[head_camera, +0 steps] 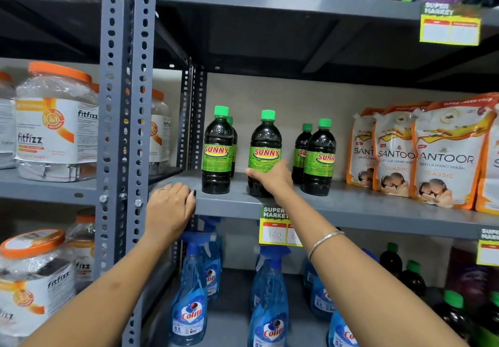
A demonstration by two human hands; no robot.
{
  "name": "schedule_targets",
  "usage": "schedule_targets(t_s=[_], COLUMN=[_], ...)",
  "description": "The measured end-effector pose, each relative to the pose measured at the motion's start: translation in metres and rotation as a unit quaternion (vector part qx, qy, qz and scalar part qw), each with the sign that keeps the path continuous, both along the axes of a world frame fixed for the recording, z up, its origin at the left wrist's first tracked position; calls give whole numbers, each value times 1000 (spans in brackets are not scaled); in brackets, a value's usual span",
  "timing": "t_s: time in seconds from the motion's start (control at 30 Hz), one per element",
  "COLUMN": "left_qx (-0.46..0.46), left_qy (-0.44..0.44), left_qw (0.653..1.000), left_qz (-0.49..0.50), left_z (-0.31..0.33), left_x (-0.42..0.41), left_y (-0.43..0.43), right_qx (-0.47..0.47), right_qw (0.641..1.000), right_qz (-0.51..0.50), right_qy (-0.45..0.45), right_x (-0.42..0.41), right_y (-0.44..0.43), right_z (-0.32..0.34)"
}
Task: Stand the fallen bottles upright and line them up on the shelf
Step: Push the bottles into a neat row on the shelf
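Observation:
Dark Sunny bottles with green caps stand upright on the grey shelf [351, 206]. The left bottle [217, 152] has another partly hidden behind it. My right hand [271, 178] grips the lower part of the middle bottle [266, 146], which stands upright. At the right, a front bottle [320, 157] stands with a further one [302, 144] just behind it. My left hand [170, 206] rests on the shelf's front edge beside the upright post, fingers curled over the lip, holding no bottle.
Santoor hand-wash pouches [421, 155] fill the shelf's right end. Fitfizz jars [56, 122] sit in the left bay behind the slotted post [124, 103]. Blue Colin spray bottles [190, 292] stand on the shelf below. A price tag [274, 226] hangs from the shelf edge.

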State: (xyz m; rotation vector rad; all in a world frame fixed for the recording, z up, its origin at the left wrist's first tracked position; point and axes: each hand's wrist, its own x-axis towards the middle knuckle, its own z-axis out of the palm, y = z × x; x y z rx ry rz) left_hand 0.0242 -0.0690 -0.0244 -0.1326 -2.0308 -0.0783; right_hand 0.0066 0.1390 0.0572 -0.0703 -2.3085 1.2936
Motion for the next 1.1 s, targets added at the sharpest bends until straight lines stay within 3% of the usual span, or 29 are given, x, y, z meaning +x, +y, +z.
schedule_targets(t_s=[0.1,0.23,0.33,0.43,0.5,1.1], left_qx=[1,-3,-6,-5,-5,3], left_qy=[-1,6,14,20,24,39], left_qw=[1000,1000,1000,1000,1000,999], left_qz=[1,8,9,4,1,-11], left_z=[-1,-1,0,-1,-1,2], left_x=[1,1,0,-1,-2,4], left_y=[0,1,1,1,1,6], right_qx=[-82,-161,-152,-98,-86,-27], right_qw=[993,947,949,979,989,989], right_qz=[-3,-148,-221,-176,-121,-146], right_qy=[90,235,167,40,4,-18], right_x=[4,-6,-16,-26,-36,-14], right_y=[13,54,89,110,113,111], right_z=[7,17,21,14,7,-1])
